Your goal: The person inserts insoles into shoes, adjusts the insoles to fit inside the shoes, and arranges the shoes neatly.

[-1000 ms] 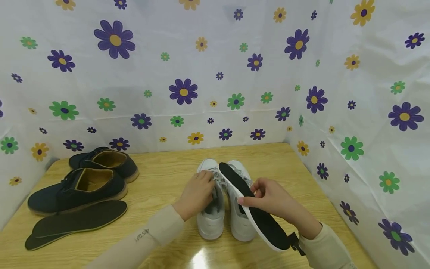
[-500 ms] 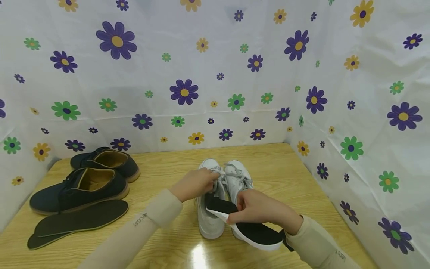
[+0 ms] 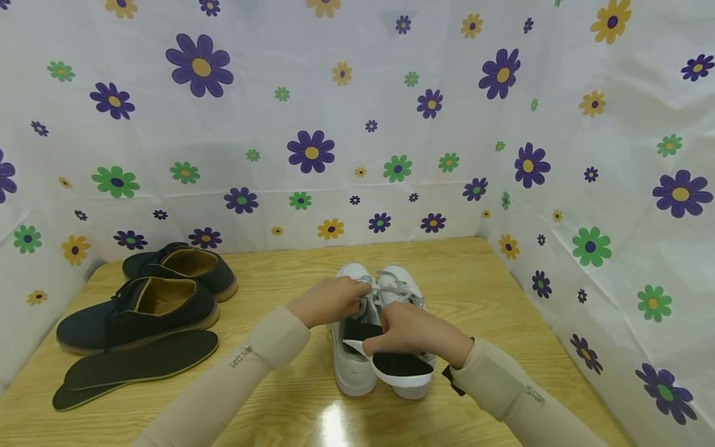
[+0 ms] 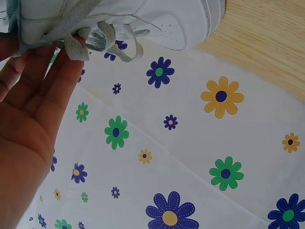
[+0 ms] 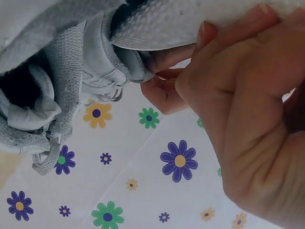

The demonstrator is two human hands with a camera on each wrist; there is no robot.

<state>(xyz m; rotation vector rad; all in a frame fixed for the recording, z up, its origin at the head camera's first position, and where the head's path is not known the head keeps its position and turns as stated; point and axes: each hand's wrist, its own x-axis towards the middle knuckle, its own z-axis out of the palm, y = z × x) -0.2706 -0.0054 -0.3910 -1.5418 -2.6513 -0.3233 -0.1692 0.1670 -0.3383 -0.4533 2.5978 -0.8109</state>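
Note:
Two white lace-up sneakers stand side by side, toes away from me: the left sneaker [image 3: 354, 377] and the right sneaker [image 3: 399, 277]. My left hand [image 3: 329, 303] pinches the left sneaker's tongue at the laces; its fingers [image 4: 59, 81] lie under the tongue edge in the left wrist view. My right hand [image 3: 416, 332] grips an insole [image 3: 403, 365], black on top with a thick white underside. The insole's front end is inside the left sneaker's opening, its heel end raised over the right sneaker. Its white dimpled underside [image 5: 167, 24] shows in the right wrist view.
At the left of the wooden table [image 3: 268, 397] are two dark navy shoes, a near shoe [image 3: 100, 323] and a far shoe [image 3: 218, 273]. Two overlapping dark insoles [image 3: 145, 360] lie in front of them. A flowered white cloth [image 3: 335, 93] hangs behind and to the right.
My right hand has lowered the insole and moved it left and forward, its front end now inside the left sneaker. My left hand stays at that sneaker's tongue, slightly shifted.

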